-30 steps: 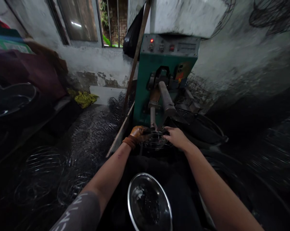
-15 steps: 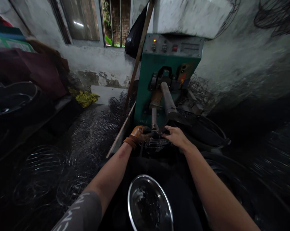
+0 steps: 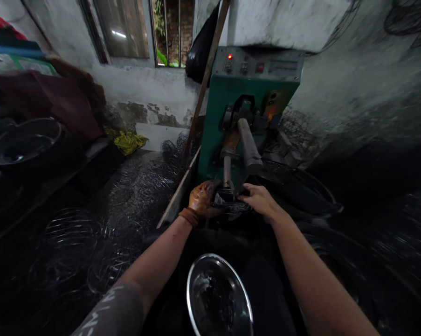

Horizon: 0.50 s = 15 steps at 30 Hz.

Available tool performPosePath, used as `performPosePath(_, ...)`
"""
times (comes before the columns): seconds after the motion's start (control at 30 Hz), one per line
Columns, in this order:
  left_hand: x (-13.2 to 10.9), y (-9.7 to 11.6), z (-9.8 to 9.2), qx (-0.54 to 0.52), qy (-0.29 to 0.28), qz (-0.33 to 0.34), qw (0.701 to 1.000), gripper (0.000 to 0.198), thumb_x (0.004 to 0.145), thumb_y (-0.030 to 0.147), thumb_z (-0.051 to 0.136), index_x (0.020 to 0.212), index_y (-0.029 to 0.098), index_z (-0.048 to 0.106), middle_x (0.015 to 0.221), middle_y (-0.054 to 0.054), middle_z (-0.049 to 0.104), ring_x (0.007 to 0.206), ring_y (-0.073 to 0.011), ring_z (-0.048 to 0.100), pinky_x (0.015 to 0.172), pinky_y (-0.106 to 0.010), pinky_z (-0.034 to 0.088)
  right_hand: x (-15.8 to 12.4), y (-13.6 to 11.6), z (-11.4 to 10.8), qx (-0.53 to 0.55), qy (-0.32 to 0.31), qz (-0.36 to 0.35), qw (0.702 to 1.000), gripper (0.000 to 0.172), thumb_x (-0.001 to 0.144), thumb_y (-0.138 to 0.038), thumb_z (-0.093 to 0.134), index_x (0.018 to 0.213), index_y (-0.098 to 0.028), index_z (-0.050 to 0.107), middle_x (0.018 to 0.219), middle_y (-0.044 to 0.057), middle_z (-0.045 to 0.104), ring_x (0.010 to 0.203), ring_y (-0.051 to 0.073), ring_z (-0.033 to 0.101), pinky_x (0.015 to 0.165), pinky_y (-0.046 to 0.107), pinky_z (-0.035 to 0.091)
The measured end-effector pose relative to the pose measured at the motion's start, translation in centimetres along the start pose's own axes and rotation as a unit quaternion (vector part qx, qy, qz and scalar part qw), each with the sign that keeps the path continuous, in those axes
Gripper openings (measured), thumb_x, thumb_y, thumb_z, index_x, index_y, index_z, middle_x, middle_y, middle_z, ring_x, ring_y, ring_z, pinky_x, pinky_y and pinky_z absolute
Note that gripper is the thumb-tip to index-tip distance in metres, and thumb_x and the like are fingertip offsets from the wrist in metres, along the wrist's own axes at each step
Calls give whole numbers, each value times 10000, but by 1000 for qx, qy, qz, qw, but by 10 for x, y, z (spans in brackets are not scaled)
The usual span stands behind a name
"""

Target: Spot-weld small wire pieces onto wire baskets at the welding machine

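My left hand (image 3: 201, 198), in a worn orange-brown glove, is closed round the left side of a small round wire frame (image 3: 233, 213). On its right side my bare right hand (image 3: 258, 198) pinches the same frame between thumb and fingers. The frame sits right at the lower electrode arm (image 3: 227, 169) of a green welding machine (image 3: 213, 112); whether it touches the tip I cannot tell. Above and slightly right juts the thick upper arm (image 3: 249, 147). A shiny metal bowl (image 3: 249, 305) with small dark pieces inside lies in my lap.
Tangled wire frames (image 3: 136, 191) heap on the floor to the left. A wooden board (image 3: 178, 189) stands beside the machine, with a rusty bar (image 3: 205, 74) leaning upward. On the right are dark round containers (image 3: 336, 205). A red light (image 3: 230, 56) glows on the panel.
My left hand has rolled so more of the glove's back shows, and the wire frame has shifted slightly between my hands. The right hand keeps its pinch. The view has swung slightly left.
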<state>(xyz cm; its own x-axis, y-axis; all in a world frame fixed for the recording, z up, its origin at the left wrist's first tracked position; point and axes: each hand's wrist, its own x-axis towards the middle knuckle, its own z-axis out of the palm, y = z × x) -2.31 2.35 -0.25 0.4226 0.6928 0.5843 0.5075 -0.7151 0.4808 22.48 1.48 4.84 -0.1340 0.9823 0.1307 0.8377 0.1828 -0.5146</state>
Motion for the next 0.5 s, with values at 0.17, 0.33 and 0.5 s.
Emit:
performPosePath(0.17,-4,1,20,41,42,24,998,750,688,496,737,1362,197,600,1376,-123,626,1277,-316,576,1121,-464,454,-1,-4,-2,10,-1,-3,1000,95,729,-233,729,822,-218,728,760,-14,732,734,200,675,639,232,474)
performPosePath(0.33,-5,-1,29,70,46,10,996,666,669,361,725,1318,238,637,1388,-75,627,1214,-297,587,1096,-463,448,-1,-6,-3,-4,9,-7,1000,105,710,-226,729,815,-217,731,758,-9,737,729,200,677,626,227,464)
performPosePath(0.5,-6,-3,29,125,16,28,992,654,694,358,726,1335,268,636,1400,-72,609,1208,-310,562,1068,-479,443,-1,-6,-3,1,7,-15,1000,94,713,-225,709,805,-217,725,738,-12,734,716,196,671,602,221,458)
